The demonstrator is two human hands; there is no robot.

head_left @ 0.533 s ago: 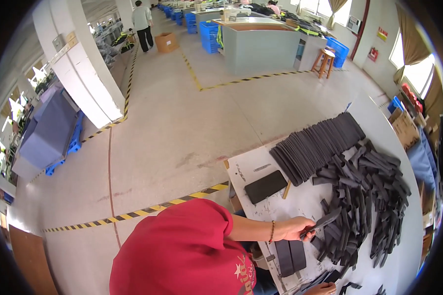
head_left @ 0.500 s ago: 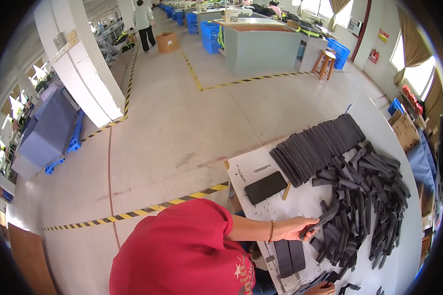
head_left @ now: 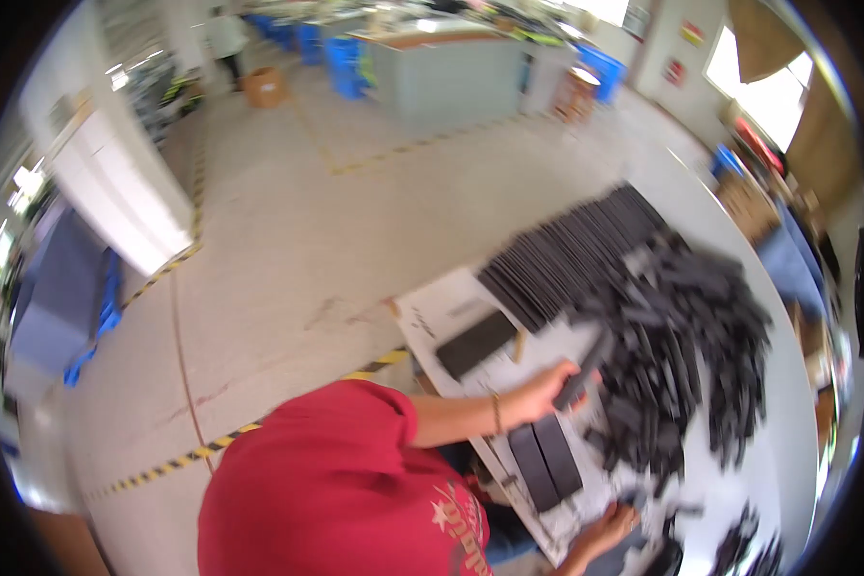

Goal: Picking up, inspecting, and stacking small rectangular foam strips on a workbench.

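My left hand (head_left: 545, 390) reaches from my red sleeve to the edge of a loose heap of black strips (head_left: 686, 355) on the white table (head_left: 430, 309). It is closed around one black strip (head_left: 586, 363) that sticks up and to the right. A thin bracelet (head_left: 496, 413) sits on that wrist. Two black flat pieces (head_left: 544, 463) lie side by side just below this hand. My right hand (head_left: 608, 526) is low at the table's near edge, blurred; whether it holds anything is unclear.
A neat fanned row of black strips (head_left: 571, 252) lies beyond the heap. A black rectangular pad (head_left: 475, 343) rests near the table's left corner. Yellow-black floor tape (head_left: 178, 464) runs past. A grey counter (head_left: 442, 72), blue bins and a distant person stand far off.
The view has swung and blurred. My left hand stays at the heap's edge with the strip in its grip. My right hand shows more at the bottom edge.
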